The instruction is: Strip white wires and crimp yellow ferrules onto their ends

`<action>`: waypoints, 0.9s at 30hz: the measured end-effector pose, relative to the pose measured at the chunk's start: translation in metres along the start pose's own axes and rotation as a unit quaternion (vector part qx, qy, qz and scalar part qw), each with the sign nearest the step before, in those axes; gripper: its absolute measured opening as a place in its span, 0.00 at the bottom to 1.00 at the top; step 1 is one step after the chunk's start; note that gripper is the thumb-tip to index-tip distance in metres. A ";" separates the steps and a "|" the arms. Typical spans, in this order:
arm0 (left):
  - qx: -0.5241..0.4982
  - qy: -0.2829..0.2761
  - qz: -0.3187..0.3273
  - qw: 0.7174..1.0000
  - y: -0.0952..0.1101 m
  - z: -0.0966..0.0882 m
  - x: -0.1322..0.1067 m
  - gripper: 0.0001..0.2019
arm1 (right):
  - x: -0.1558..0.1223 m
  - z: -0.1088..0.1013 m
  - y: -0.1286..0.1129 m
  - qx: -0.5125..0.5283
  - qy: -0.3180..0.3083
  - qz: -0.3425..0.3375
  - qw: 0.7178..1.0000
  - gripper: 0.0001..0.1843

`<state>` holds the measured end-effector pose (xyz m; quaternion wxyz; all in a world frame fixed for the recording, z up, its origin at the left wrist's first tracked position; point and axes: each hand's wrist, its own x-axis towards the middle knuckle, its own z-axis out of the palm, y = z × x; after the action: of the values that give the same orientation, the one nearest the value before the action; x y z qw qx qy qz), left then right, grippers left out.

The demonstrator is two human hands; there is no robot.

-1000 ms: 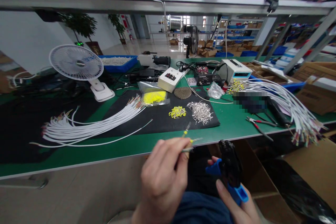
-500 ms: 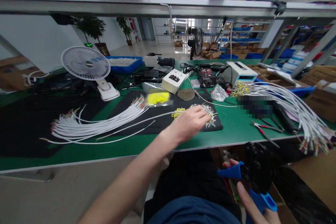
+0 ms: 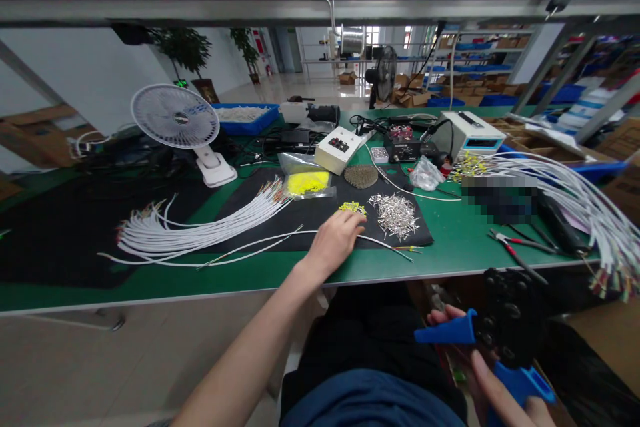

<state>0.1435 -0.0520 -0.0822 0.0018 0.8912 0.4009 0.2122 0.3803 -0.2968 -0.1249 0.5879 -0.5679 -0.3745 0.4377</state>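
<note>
A white cable point(image 3: 376, 240) runs through my left hand point(image 3: 334, 237), whose curled fingers are closed around it. Its stripped end has thin coloured wires, one carrying a small yellow tip, and sticks out to the right. The fingertips touch the edge of a small pile of yellow wire terminals point(image 3: 353, 207). Just right of that lies a heap of bare silver terminals point(image 3: 395, 215) on the black mat point(image 3: 260, 237). Below the bench edge, my right hand point(image 3: 493, 383) holds a crimping tool point(image 3: 515, 317) by its blue handles, which are spread apart.
A bundle of white cables point(image 3: 200, 233) lies left, another point(image 3: 560, 193) right. Behind the mat are a bag of yellow pieces point(image 3: 307, 182), a white box point(image 3: 339, 150) and a fan point(image 3: 175, 117). Red-handled cutters point(image 3: 520, 253) lie near the front edge; a shelf point(image 3: 280, 7) spans above.
My left hand has moved left from the silver heap to the yellow pile, bringing the cable with it. The silver heap now shows fully. The right hand still holds the crimping tool.
</note>
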 end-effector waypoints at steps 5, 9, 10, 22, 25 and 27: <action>0.058 -0.054 -0.038 0.996 -0.032 -0.006 0.001 0.05 | 0.020 0.021 0.004 0.253 -0.019 0.127 0.959 0.24; 0.050 -0.083 -0.025 0.995 -0.034 -0.001 0.009 0.05 | 0.019 0.020 0.009 0.276 -0.029 0.150 0.949 0.23; 0.041 -0.084 -0.025 0.995 -0.034 0.000 0.011 0.05 | 0.019 0.017 0.010 0.278 -0.031 0.158 0.947 0.23; -0.284 0.040 -0.094 0.953 0.032 -0.047 -0.021 0.12 | 0.003 0.016 -0.014 0.285 -0.044 0.175 0.941 0.31; -0.387 0.046 -0.134 0.911 0.082 -0.054 -0.051 0.10 | -0.004 0.027 -0.029 0.235 -0.092 0.165 0.954 0.39; -0.542 0.030 -0.193 0.818 0.110 -0.055 -0.068 0.08 | -0.006 0.033 -0.039 0.206 -0.107 0.160 0.960 0.40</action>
<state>0.1611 -0.1847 -0.0393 0.5132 0.6442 0.3848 0.4166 0.3507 -0.2898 -0.0837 0.5710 -0.4371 -0.2413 0.6516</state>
